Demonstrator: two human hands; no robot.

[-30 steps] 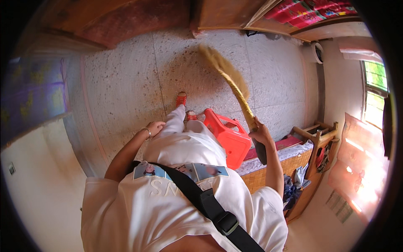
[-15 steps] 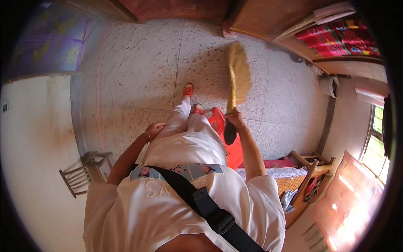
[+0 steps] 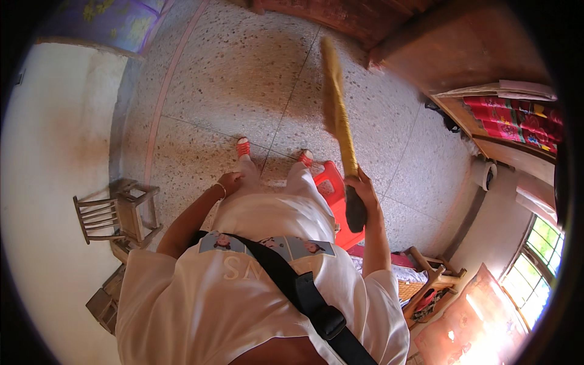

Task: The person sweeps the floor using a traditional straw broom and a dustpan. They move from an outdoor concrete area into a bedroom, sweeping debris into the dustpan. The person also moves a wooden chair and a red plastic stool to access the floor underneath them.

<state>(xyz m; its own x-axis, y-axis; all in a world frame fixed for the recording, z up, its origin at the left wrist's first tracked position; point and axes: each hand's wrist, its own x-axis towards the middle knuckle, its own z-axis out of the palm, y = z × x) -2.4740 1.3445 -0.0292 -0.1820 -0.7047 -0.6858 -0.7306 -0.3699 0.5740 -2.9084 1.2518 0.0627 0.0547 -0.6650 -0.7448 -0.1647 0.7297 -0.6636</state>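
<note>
My right hand (image 3: 364,190) is closed around a long yellow-tan broom (image 3: 342,118). Its dark handle end (image 3: 356,211) sticks out below my grip, and its narrow, slightly blurred far part points forward over the floor. My left hand (image 3: 231,182) rests against my left trouser leg (image 3: 249,179), holding nothing that I can see, with its fingers partly hidden. Just left of the broom's handle, beside my right leg, stands a red plastic stool (image 3: 330,180), partly covered by my body and right arm.
Speckled floor (image 3: 231,79) stretches ahead, with brown wooden furniture (image 3: 462,55) along the far right. A small wooden chair (image 3: 100,219) stands by the left wall. At the right are a white bin (image 3: 485,174), a wooden-framed seat (image 3: 429,277) and a window (image 3: 535,261).
The view has turned. The broom, seen broad before, now shows narrow and edge-on, and my right hand sits lower and farther right. My feet are farther apart.
</note>
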